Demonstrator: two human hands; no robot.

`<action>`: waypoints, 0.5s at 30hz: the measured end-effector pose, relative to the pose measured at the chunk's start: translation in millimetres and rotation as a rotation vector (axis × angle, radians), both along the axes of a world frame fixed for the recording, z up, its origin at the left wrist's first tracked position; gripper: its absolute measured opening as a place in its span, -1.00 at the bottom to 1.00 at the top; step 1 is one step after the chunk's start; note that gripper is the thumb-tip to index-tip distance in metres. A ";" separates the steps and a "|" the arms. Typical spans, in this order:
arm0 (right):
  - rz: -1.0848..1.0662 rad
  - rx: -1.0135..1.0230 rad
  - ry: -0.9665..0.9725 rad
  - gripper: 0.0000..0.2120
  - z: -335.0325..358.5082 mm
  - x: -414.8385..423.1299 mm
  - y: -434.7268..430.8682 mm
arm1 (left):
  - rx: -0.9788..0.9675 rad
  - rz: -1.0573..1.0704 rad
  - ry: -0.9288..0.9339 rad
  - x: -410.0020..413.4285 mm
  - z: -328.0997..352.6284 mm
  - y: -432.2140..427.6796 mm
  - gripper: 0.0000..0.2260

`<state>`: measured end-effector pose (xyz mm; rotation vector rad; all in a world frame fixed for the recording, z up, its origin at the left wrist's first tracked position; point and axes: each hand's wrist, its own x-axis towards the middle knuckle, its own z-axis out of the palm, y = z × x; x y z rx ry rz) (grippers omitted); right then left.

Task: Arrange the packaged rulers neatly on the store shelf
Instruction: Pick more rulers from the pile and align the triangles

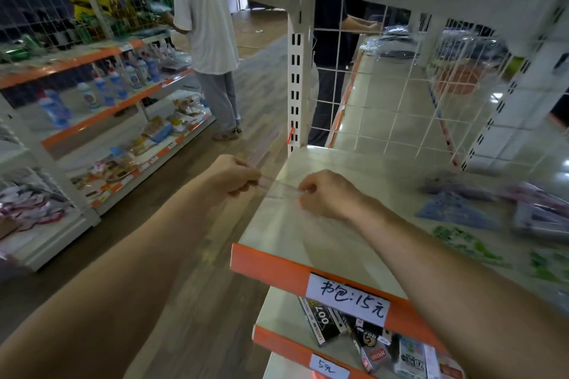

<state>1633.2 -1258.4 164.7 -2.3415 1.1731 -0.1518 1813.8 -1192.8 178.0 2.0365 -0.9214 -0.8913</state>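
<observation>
The clear packaged ruler (278,187) spans the gap between both hands, just above the left end of the white shelf (295,234); the left hand (233,175) pinches it with curled fingers; the right hand (323,194) grips its other end, knuckles up; both forearms reach forward; blurred packets (458,212) lie further right on the shelf.

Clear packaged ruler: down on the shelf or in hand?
In hand. The left hand and right hand both pinch the ruler at the left edge of the shelf. Contact with it: cannot tell.
</observation>
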 end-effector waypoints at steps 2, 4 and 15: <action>-0.021 0.112 -0.070 -0.68 6.8 -18.9 -11.6 | -0.073 0.041 0.098 -2.4 9.5 1.6 -0.92; -0.038 0.228 -0.167 -0.71 16.8 -42.2 -20.7 | -0.134 0.059 0.173 -7.5 20.3 0.6 -0.92; -0.312 0.269 -0.531 -0.70 69.2 -186.5 -38.8 | -0.195 -0.157 0.307 -105.2 48.6 -50.2 -0.93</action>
